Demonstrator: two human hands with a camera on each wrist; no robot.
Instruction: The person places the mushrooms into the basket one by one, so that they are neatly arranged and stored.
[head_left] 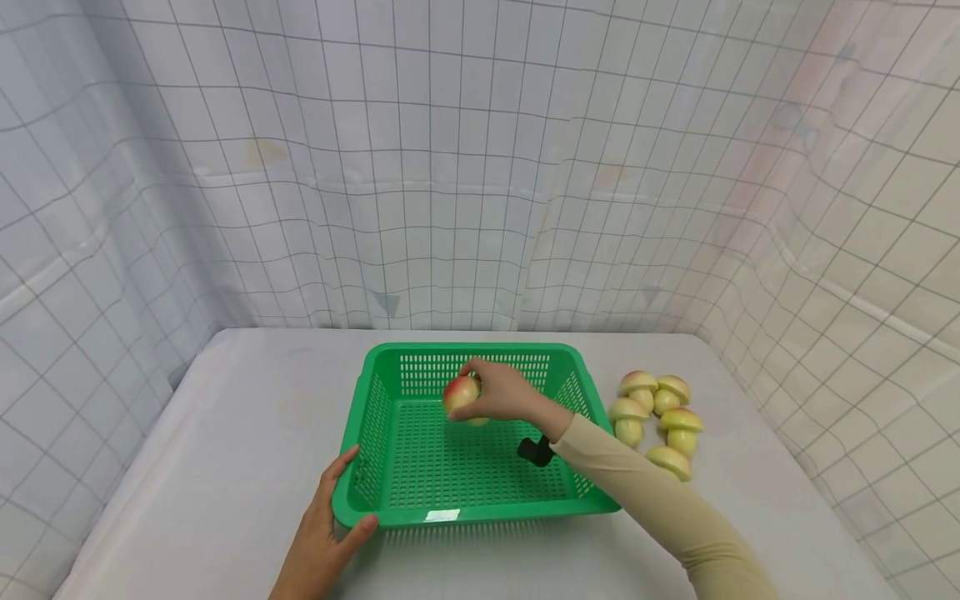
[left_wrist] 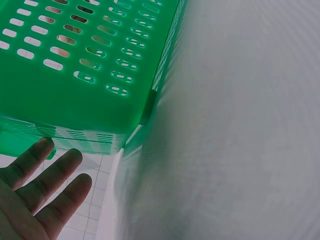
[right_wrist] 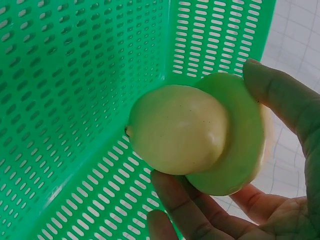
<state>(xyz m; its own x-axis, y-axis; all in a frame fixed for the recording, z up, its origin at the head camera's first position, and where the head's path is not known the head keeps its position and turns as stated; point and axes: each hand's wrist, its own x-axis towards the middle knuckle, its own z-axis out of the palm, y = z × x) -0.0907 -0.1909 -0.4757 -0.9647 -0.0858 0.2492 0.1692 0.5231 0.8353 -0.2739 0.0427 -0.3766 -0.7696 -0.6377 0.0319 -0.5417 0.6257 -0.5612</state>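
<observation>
Inside the green plastic basket (head_left: 525, 511), my right hand (head_left: 504, 393) holds a mushroom-shaped toy (right_wrist: 180, 130) above the slotted floor. The toy has a rounded cream stem and a wide cap, red and yellow on top. Thumb and fingers grip the cap's edge, with the stem pointing away from the palm in the right wrist view. My left hand (head_left: 318, 529) rests at the basket's near left corner, thumb at the front rim and fingers along the left side. In the left wrist view, three fairly straight fingers (left_wrist: 52, 172) spread beside the basket's outer wall.
Several similar mushroom toys (head_left: 681, 442) lie grouped on the white table (head_left: 247, 433), just right of the basket. A black wrist camera (head_left: 536, 452) hangs below my right wrist, over the basket. Behind the table hangs a white grid-patterned curtain (head_left: 480, 192).
</observation>
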